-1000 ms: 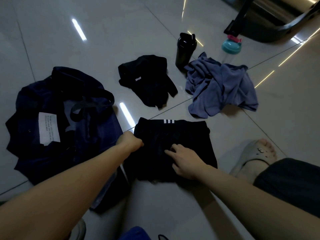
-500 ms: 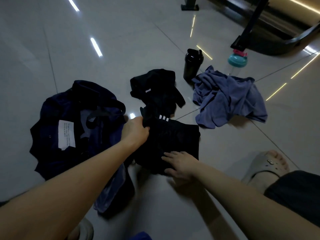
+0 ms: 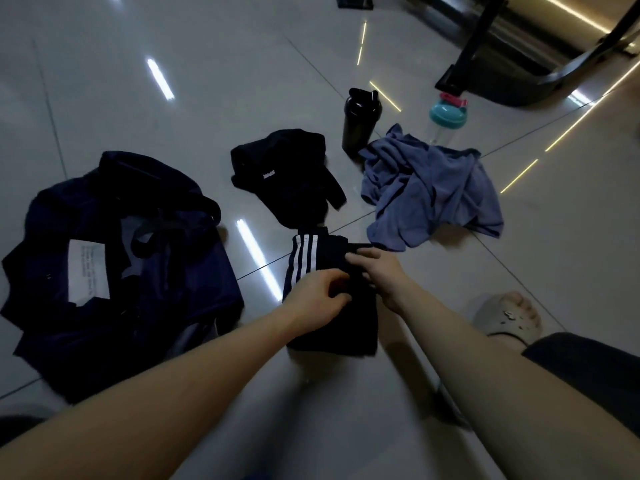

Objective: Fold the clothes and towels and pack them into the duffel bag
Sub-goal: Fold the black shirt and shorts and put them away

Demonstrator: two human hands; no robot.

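Black shorts with three white stripes (image 3: 311, 258) lie folded in half on the tiled floor in front of me. My left hand (image 3: 320, 299) lies on the folded shorts with its fingers curled into the fabric. My right hand (image 3: 379, 271) rests on the shorts' right edge, fingers reaching over the cloth. The navy duffel bag (image 3: 114, 271) sits open at the left with a white label inside. A crumpled black garment (image 3: 287, 174) lies beyond the shorts. A blue-grey towel (image 3: 433, 188) is heaped at the right.
A black shaker bottle (image 3: 360, 123) and a teal-lidded bottle (image 3: 446, 116) stand behind the towel. Dark equipment legs (image 3: 485, 57) cross the top right. My foot in a grey sandal (image 3: 509, 317) rests at the right.
The left hand lifted the shorts' left side and folded it over to the right; the shorts now lie as a narrow strip with the stripes on top. The right hand shifted up to the right edge.
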